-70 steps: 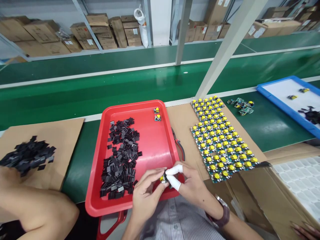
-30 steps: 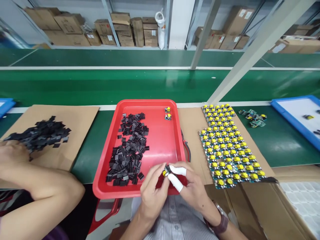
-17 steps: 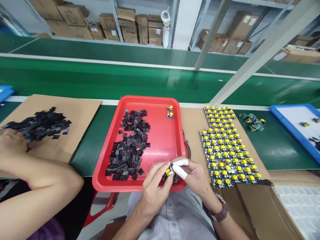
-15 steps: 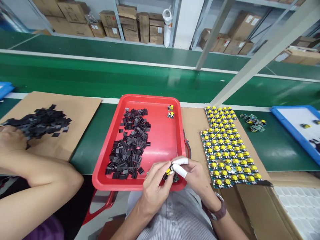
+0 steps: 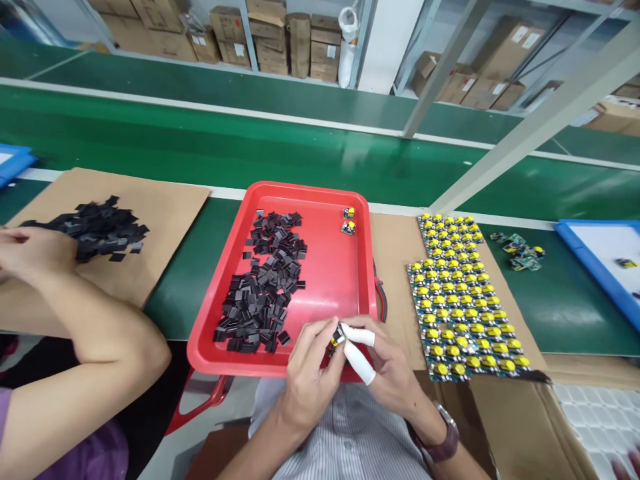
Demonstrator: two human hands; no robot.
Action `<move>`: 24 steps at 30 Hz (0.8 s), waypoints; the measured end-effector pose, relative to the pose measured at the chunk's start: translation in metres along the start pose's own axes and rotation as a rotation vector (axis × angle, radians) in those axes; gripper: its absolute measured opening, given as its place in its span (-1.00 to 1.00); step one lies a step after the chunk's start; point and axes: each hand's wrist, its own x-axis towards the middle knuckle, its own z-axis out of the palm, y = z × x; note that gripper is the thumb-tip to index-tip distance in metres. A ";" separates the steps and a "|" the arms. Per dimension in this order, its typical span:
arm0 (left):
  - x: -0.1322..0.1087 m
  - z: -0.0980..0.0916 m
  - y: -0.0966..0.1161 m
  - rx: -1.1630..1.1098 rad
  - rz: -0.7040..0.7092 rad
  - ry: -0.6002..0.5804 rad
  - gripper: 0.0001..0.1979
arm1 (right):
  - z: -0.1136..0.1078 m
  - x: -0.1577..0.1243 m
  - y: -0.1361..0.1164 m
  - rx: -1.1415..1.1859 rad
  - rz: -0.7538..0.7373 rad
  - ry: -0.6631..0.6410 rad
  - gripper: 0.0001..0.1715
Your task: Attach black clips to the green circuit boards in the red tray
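Over the near edge of the red tray (image 5: 330, 280), my left hand (image 5: 311, 370) is closed on a small circuit board (image 5: 337, 337) with a yellow part on it. My right hand (image 5: 393, 363) wears white finger covers on thumb and forefinger. Those two tips are pinched together against the board's dark edge; what lies between them is too small to make out. Many black rectangular pieces (image 5: 270, 287) are heaped along the tray's left half. Two boards with yellow parts (image 5: 349, 221) lie in the tray's far right corner.
Right of the tray, rows of yellow-topped boards (image 5: 460, 300) cover cardboard. Loose boards (image 5: 520, 251) and a blue-rimmed tray (image 5: 595, 267) lie beyond. At left, a co-worker's arm (image 5: 110, 320) reaches over black pieces (image 5: 107, 230) on cardboard. A slanted post (image 5: 505, 140) stands behind.
The view has shifted slightly. My right thumb and forefinger have closed in on the board, which is tilted more and more covered by fingers. The co-worker's hand has lifted off the black pieces.
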 end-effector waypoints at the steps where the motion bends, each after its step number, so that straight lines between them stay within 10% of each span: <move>1: 0.000 0.000 -0.001 0.000 0.004 -0.003 -0.51 | -0.002 0.001 -0.002 -0.014 -0.001 -0.028 -0.58; 6: 0.002 -0.003 -0.004 -0.015 -0.085 -0.026 -0.57 | -0.011 0.005 -0.006 0.028 0.014 -0.211 -0.57; 12: 0.000 -0.004 -0.007 -0.024 -0.190 -0.019 -0.63 | 0.005 0.003 0.009 0.052 0.041 0.111 -0.51; 24: 0.000 -0.003 -0.011 0.001 -0.090 0.014 -0.61 | 0.018 0.012 0.000 -0.230 -0.152 0.108 -0.61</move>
